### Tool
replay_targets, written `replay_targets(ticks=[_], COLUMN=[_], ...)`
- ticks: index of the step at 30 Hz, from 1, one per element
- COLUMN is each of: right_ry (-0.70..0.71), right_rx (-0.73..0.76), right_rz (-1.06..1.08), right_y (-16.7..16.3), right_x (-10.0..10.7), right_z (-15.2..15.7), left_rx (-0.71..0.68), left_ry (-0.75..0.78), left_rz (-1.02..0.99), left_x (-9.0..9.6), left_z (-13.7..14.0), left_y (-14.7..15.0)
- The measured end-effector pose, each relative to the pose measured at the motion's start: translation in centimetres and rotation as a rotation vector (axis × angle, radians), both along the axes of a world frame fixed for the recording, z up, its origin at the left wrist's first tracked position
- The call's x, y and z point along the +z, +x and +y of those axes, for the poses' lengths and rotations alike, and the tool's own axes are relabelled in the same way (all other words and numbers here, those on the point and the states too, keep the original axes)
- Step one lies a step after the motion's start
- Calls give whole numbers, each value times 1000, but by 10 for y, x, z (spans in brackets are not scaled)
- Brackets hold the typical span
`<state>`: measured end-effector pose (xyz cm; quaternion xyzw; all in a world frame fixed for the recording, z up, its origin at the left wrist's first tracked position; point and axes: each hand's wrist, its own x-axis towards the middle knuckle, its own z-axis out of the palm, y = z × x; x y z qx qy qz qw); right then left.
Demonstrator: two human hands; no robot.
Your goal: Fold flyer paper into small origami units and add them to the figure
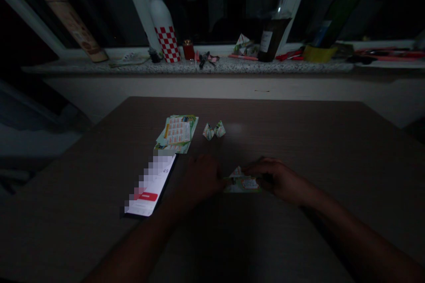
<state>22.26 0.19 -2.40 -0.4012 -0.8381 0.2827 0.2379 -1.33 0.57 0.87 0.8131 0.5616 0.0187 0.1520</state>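
Observation:
A small printed paper piece (243, 184), partly folded, lies on the dark wooden table (315, 141) in front of me. My left hand (203, 178) presses its left edge and my right hand (277, 178) pinches its right edge. Both hands rest on the tabletop. Two little folded paper shapes (214, 130) sit just beyond my hands. A stack of green and orange printed sheets (177, 133) lies to the left of them. The room is dim, so the paper's folds are hard to make out.
A lit phone (151, 188) lies left of my left hand. On the windowsill (133, 67) stand a red-and-white checked bottle (164, 26), two dark glass bottles (274, 31), a yellow tape roll (319, 53), pens and small clutter.

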Motion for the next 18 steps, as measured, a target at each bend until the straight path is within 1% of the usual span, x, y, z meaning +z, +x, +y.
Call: replay_targets(ticks=[6,10,13,15,18], right_ry=[-9,-9,-16,-14,-7], right_rx=[-10,-11,-13,-18,4], right_rz=[-5,11,36,58,102], right_y=[0,3,3,3,0], right_x=[1,0,-1,-1,1], right_z=[0,1,1,1,1], left_rx=[25,3,-9,-25,-64], left_ry=[-51,-51,-63,-29,105], left_rz=[-56,-154,-254,-314,-322], left_x=[3,1,-2,-6,-12], left_z=[2,4,2,-1,-8], left_y=[-12,-17,-14,-8,5])
